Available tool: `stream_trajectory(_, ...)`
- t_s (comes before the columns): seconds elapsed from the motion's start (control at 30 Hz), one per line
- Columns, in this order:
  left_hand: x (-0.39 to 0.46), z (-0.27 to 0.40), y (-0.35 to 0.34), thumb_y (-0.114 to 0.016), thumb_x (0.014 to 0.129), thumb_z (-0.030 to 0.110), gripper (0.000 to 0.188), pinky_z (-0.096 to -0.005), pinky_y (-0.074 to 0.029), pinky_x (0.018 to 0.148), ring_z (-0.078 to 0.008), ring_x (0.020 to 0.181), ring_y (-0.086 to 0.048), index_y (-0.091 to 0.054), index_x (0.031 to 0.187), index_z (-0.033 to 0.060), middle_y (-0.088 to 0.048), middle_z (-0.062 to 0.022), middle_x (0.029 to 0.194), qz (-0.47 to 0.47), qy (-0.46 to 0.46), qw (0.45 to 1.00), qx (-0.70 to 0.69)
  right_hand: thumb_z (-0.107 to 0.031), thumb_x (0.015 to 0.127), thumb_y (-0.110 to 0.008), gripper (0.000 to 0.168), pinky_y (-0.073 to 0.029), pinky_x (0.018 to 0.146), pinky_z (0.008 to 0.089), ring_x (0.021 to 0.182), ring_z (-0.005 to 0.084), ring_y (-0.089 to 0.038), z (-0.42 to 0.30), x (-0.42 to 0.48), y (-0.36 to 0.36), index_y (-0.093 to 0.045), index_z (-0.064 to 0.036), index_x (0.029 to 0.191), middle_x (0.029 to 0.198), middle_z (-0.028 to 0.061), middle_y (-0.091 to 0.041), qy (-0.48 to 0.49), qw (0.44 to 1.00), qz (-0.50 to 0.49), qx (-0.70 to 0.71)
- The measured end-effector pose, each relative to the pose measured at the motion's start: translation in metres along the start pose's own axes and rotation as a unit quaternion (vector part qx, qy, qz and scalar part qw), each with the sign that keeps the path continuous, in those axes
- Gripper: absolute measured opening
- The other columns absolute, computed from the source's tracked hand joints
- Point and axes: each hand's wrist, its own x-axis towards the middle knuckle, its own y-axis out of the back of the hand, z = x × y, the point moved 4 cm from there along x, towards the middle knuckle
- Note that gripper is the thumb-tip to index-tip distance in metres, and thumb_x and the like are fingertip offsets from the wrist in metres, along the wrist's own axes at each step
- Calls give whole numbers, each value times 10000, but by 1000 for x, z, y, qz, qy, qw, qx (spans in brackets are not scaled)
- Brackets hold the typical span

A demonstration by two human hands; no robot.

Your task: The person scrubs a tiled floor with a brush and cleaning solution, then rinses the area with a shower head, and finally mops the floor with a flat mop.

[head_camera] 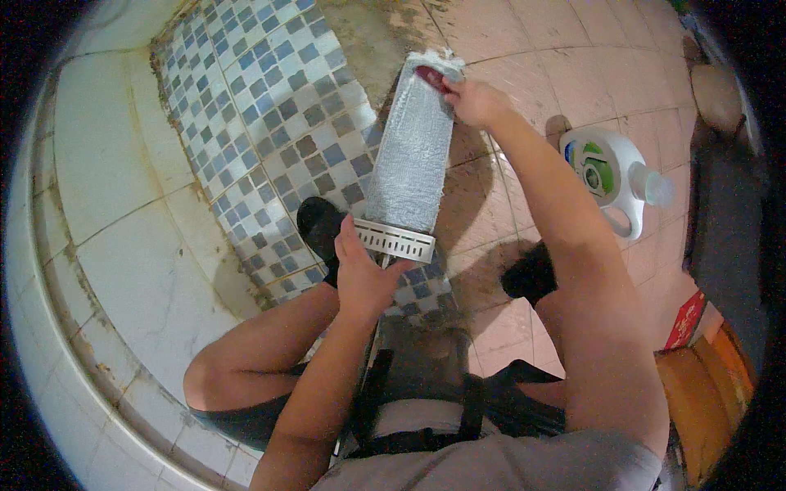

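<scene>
A long flat mop pad of pale grey fabric (408, 147) stretches away from me over the tiled floor, with white matter like foam along its far edge. My left hand (366, 270) grips the white slotted plastic piece (393, 240) at the pad's near end, where a thin metal pole (385, 261) meets it. At the far end my right hand (479, 103) holds a dark red object (433, 80), perhaps a brush, against the pad; its underside is hidden.
A white jug with a green label (605, 178) lies or stands on the pink floor tiles to the right. Blue-and-white mosaic tiles (276, 116) and a pale tiled wall (110, 147) are at the left. An orange container (706, 380) sits at the lower right.
</scene>
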Motion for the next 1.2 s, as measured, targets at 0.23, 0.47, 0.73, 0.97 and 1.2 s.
stream_trajectory(0.23,2,0,1,-836,596,206,1036,-424,-350,1010,-391,1195,-410,-194,1373,-33,-358,-250,1312,-18,40,999,-29,-331,881,-501,401,-498,778,484,893,343,-631,-67,-32,1,-540,-159,1241,1007,175,-642,61,995,-84,9)
stream_trajectory(0.47,-1,0,2,-836,587,195,1039,-434,-427,926,-405,1135,-470,-190,1378,6,-370,-231,1287,-8,34,999,-5,-358,897,-480,421,-488,829,446,959,345,-615,-3,-38,9,-521,-200,1286,1033,186,-636,-40,997,-65,21)
stream_trajectory(0.73,1,-2,2,-835,585,196,1065,-429,-368,998,-403,1191,-412,-167,1389,-11,-354,-249,1312,-24,66,997,-19,-334,898,-502,420,-471,834,441,949,372,-602,-52,-44,-5,-505,-214,1301,998,206,-627,48,996,-60,47)
stream_trajectory(0.97,3,5,0,-836,578,190,1069,-429,-362,1007,-407,1194,-408,-169,1391,-3,-348,-250,1318,-26,38,999,-29,-360,911,-454,397,-485,855,456,1001,346,-598,3,9,6,-541,-169,1249,1059,162,-631,-66,997,-27,-13)
stream_trajectory(1.2,2,-6,3,-838,577,204,1071,-428,-355,1012,-408,1206,-394,-173,1391,1,-351,-254,1315,-23,44,998,-43,-385,919,-451,417,-491,793,468,944,363,-611,-44,-90,1,-492,-221,1299,1022,175,-632,73,990,-98,74)
